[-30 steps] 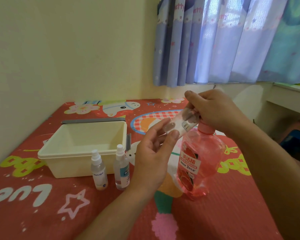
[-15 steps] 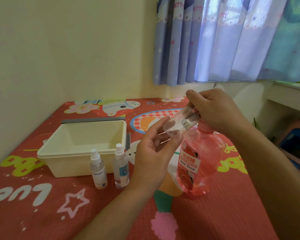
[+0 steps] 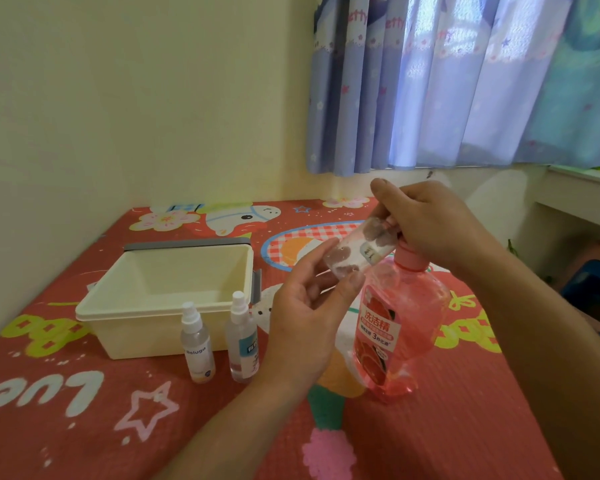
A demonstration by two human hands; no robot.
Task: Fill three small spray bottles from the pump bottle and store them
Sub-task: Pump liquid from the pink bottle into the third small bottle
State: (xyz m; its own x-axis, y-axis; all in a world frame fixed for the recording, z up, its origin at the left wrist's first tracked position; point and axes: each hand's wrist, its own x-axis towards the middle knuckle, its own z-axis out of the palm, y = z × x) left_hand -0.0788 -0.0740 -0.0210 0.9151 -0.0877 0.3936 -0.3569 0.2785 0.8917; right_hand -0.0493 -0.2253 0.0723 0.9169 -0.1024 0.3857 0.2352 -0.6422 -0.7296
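A pink pump bottle (image 3: 400, 327) stands on the red patterned mat. My right hand (image 3: 430, 223) covers its pump head, which is hidden. My left hand (image 3: 305, 320) pinches the lower end of a small clear bottle (image 3: 359, 251) between thumb and fingers. This bottle is tilted, its upper end tucked under my right hand at the pump. Two small spray bottles (image 3: 196, 344) (image 3: 242, 336) with white spray caps stand upright in front of the cream bin (image 3: 125, 306).
The cream bin sits at the left, a grey lid (image 3: 187, 244) behind it. A wall runs along the left, curtains (image 3: 465, 81) hang at the back. A white ledge (image 3: 582, 192) and a blue object (image 3: 596, 292) lie at the right.
The hands and the small clear bottle have stayed nearly still at the pump; the view has shifted slightly.
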